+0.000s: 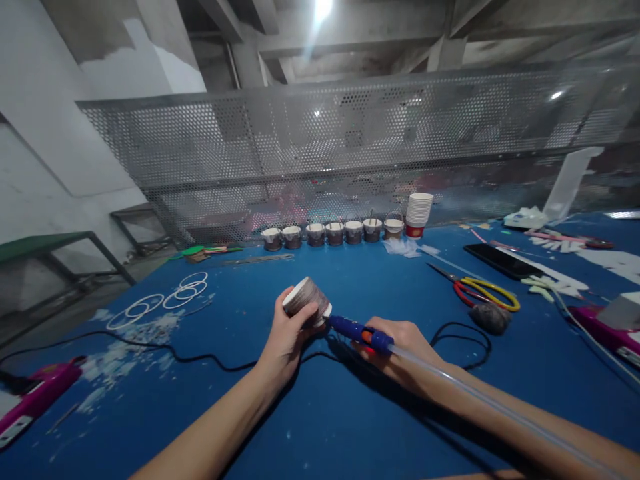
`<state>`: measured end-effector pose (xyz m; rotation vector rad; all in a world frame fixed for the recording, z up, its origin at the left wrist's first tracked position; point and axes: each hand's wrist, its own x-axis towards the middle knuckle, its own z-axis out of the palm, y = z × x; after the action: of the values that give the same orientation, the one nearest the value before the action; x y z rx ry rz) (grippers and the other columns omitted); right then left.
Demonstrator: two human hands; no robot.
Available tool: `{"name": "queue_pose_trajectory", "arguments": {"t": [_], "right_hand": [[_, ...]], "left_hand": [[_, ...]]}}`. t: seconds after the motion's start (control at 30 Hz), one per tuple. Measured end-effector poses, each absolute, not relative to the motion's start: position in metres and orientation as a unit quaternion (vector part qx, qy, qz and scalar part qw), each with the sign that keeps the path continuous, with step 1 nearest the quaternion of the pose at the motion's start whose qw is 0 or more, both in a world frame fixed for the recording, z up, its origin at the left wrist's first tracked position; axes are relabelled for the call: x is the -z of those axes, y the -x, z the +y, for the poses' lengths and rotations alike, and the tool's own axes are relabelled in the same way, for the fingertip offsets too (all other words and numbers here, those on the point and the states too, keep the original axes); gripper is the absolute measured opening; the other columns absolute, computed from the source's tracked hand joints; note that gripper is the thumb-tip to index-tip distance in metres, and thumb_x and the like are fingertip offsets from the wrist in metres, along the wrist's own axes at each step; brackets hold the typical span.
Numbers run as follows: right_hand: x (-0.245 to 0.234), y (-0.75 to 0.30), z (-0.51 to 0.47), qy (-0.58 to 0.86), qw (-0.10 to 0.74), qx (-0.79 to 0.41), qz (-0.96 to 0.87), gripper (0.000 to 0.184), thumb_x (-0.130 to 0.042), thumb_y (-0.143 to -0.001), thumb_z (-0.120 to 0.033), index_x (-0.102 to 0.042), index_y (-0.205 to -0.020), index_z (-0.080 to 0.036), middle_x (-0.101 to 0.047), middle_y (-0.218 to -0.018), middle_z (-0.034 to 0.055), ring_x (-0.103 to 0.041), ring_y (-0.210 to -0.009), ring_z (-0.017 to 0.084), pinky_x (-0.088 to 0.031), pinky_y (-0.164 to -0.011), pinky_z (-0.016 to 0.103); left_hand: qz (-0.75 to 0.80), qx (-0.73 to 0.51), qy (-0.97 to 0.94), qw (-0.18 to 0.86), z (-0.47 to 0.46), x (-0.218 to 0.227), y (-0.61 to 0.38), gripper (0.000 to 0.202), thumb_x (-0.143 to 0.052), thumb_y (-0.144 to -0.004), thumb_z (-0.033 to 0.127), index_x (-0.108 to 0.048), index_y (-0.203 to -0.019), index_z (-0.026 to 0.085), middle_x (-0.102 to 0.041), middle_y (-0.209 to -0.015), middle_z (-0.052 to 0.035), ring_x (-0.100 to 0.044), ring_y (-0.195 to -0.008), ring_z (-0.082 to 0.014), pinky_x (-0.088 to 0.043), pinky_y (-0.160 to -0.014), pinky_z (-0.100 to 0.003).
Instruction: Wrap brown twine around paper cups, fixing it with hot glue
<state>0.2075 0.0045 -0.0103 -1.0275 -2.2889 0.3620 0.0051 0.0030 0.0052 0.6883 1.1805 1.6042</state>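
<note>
Over the middle of the blue table (345,420), a small cup (306,297) with a dark wrap is tipped on its side, its white rim facing up and to the left. The left hand (286,339) holds it from below, fingers (311,316) curled tight around its side and thumb near the rim. The tip of a blue glue gun (356,331) touches the cup on its lower right side. The right hand (403,350) is closed around the gun, and a long clear glue stick (480,399) pokes out the back along the arm. A black cord (200,359) runs off to the left under the hands, with a loop of it on the right. The table just in front of the hands is bare blue. Near the right are scissors (484,292) and a dark lump (491,317). White rings (173,297) lie well to the left, and a pink glue gun (37,395) sits by the left edge. Far back, a row of small cups (333,234) and a stack of cups (418,215) stand along the far edge, right by a metal mesh wall (350,147).
</note>
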Motion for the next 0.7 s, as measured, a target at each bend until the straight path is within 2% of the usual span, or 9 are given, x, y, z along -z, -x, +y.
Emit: {"name": "queue_pose_trajectory", "arguments": {"t": [0.4, 0.7], "right_hand": [[0.013, -0.2112, 0.0031, 0.36, 0.305, -0.09, -0.877, 0.027, -0.048, -0.092, -0.038, -0.058, -0.076, -0.018, -0.065, -0.066, 0.0037, -0.056, -0.053, 0.013, -0.031, -0.053, 0.024], [0.0114, -0.2143, 0.0029, 0.378, 0.292, -0.095, -0.873, 0.027, -0.048, -0.091, -0.039, -0.059, -0.077, -0.019, -0.065, -0.066, 0.003, -0.056, -0.054, 0.013, -0.033, -0.054, 0.024]], "left_hand": [[0.482, -0.659, -0.301, 0.493, 0.0014, -0.0064, -0.0057, 0.068, -0.082, -0.06, 0.017, -0.047, -0.116, 0.026, -0.062, -0.117, -0.0092, -0.068, -0.088, -0.0229, -0.059, -0.061, -0.032], [0.486, -0.65, -0.307, 0.497, 0.0035, -0.0051, -0.0027, 0.067, -0.082, -0.059, 0.018, -0.05, -0.118, 0.027, -0.062, -0.119, -0.0098, -0.068, -0.086, -0.0228, -0.058, -0.06, -0.031]]}}
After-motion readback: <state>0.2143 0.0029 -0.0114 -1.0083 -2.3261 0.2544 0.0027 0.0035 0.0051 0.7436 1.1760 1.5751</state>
